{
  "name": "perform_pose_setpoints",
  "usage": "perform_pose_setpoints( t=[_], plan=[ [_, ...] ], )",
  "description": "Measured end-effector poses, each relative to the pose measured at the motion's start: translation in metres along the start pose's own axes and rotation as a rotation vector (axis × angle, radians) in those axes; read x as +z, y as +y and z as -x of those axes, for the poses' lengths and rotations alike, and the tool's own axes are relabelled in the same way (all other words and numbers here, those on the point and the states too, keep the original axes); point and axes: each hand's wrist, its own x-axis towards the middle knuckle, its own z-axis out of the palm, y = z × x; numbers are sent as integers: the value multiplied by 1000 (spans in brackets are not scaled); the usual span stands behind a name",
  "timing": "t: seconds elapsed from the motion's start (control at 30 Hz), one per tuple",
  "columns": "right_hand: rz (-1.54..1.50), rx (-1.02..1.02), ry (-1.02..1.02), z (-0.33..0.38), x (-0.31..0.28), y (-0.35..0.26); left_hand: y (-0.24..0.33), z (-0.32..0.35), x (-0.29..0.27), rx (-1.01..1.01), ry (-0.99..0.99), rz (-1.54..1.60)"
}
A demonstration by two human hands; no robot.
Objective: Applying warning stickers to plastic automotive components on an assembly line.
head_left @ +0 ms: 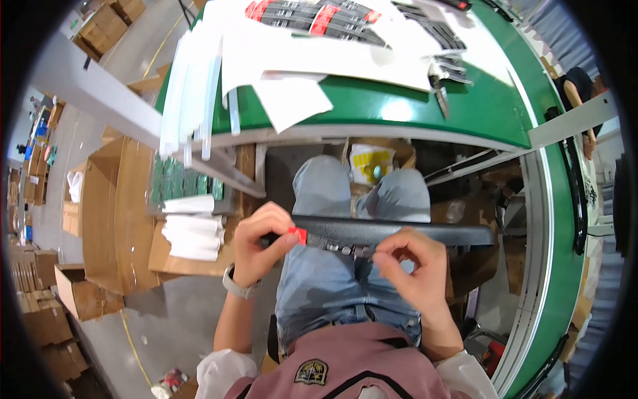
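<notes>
A long black plastic bar (432, 233) lies crosswise over my thighs. In front of it, a thin dark label strip (332, 246) with light printing and a red end stretches between my two hands. My left hand (266, 233) pinches the strip at its red end, thumb and fingers closed; the bar's left end is hidden behind this hand. At the strip's other end, the thumb and forefinger of my right hand (415, 263) are pressed together on its tip. Whether the strip touches the bar I cannot tell.
Ahead is a green worktable (372, 110) bearing white sheets (292, 100), black strips with red tabs (325, 20) and a slim dark-handled tool (441, 96). A large open carton (100, 213) and white rolls (193, 236) are at left. Far right, another person (578, 86) is partly visible.
</notes>
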Motion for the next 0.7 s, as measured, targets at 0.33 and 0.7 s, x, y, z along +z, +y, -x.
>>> perform_pose_setpoints(
  t=[0.33,0.7],
  plan=[
    [-37,244,97,-12,16,19,-3,0,6,31,72,-250],
    [248,182,24,-26,29,15,-9,12,13,-42,258,-326]
  ],
)
